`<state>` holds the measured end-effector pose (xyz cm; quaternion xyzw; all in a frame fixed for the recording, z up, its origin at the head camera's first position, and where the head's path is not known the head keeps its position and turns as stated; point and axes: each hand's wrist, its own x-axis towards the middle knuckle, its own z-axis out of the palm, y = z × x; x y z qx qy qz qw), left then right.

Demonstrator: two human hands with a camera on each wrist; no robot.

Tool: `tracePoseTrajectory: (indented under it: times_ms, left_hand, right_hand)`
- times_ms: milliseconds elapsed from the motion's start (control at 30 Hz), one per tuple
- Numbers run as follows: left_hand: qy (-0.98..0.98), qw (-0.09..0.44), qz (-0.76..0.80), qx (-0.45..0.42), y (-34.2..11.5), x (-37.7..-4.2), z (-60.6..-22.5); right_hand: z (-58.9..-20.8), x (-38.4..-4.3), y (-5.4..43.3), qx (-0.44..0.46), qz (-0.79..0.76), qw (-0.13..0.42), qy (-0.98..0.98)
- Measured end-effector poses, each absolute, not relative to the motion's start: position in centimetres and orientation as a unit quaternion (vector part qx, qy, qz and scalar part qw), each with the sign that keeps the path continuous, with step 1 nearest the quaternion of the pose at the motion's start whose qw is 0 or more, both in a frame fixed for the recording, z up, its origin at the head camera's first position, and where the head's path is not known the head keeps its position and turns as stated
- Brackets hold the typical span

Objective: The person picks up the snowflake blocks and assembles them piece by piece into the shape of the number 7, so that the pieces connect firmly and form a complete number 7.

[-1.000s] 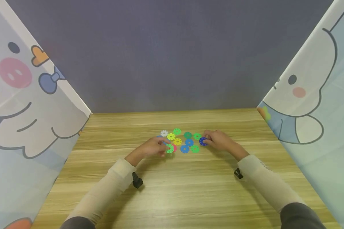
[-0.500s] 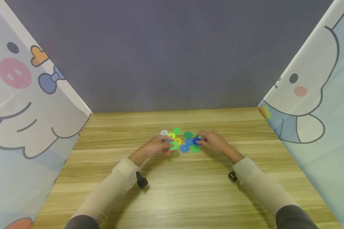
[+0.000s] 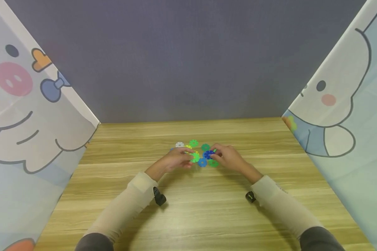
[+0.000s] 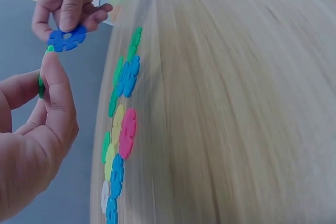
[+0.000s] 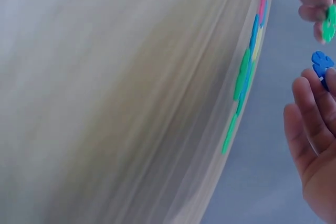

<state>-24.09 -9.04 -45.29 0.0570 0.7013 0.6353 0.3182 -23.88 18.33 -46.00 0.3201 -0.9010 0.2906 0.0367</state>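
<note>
My left hand (image 3: 177,158) pinches a bright green notched snowflake disc (image 3: 194,158) by its edge, above the table. In the left wrist view, fingers mostly cover that green disc (image 4: 41,86). A dark blue snowflake disc (image 3: 208,154) is pinched between thumb and fingers of my right hand (image 3: 228,158). The right wrist view has the blue disc (image 5: 322,63) facing the green disc (image 5: 329,24), a small gap between them. Below both hands, more discs lie flat, among them a pink disc (image 4: 127,133) and a light blue disc (image 3: 202,162).
A white disc (image 3: 179,144), a green disc (image 3: 193,143) and a dark green disc (image 3: 205,147) lie at the far side of the cluster on the wooden table (image 3: 188,209). A grey panel (image 3: 188,62) stands behind, with cartoon-printed sheets (image 3: 34,104) at both sides.
The right hand has carried the dark blue disc leftward. The left hand has moved right with the green disc, so the two discs are now much closer together.
</note>
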Motion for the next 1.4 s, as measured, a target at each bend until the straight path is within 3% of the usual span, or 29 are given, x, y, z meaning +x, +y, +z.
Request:
tracePoseTrajectory:
  times_ms: [800, 1400]
  left_hand:
    - [0.693, 0.345, 0.63, 0.068, -8.3, -24.3, -45.0]
    - [0.678, 0.343, 0.648, 0.048, -7.7, -24.1, -44.5]
  right_hand:
    - [-46.4, -23.6, 17.4, 0.369, 0.333, 0.043, -0.867]
    - [-46.2, -23.3, 16.7, 0.388, 0.343, 0.08, -0.852]
